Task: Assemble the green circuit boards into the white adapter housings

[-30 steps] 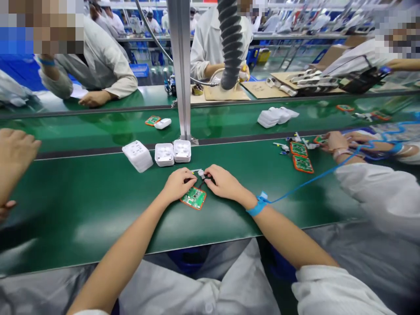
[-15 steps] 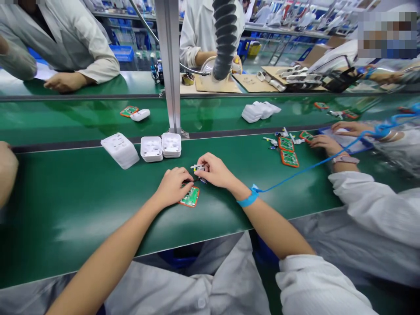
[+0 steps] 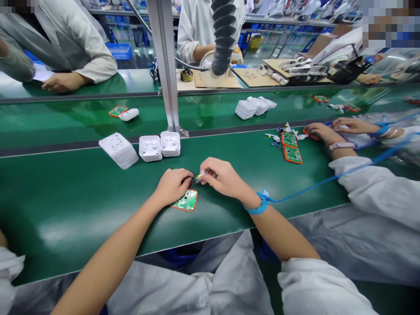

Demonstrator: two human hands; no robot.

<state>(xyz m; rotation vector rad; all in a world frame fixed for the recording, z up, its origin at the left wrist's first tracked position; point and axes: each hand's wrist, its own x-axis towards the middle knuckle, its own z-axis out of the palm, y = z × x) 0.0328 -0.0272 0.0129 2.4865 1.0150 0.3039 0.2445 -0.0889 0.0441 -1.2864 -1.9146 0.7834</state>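
Observation:
A green circuit board with an orange rim [image 3: 185, 201] lies on the green belt [image 3: 82, 192] right in front of me. My left hand [image 3: 172, 186] rests curled on its upper edge, fingers closed, pressing the board down. My right hand [image 3: 220, 176] pinches a small white and yellow connector on dark wires [image 3: 200, 176] just above the board. A blue wrist strap [image 3: 259, 204] with a blue cord circles my right wrist.
Stacks of white plastic shells [image 3: 118, 150] and open white housings [image 3: 160, 145] sit beyond the board. A metal post [image 3: 166, 65] rises behind them. A neighbour's hands [image 3: 323, 132] work on more boards [image 3: 290, 148] at the right. Other people lean on the far counter.
My right hand has drawn the connector a little toward my left hand. The board has turned slightly under my left hand. The view has shifted, and the hand at the far left has gone.

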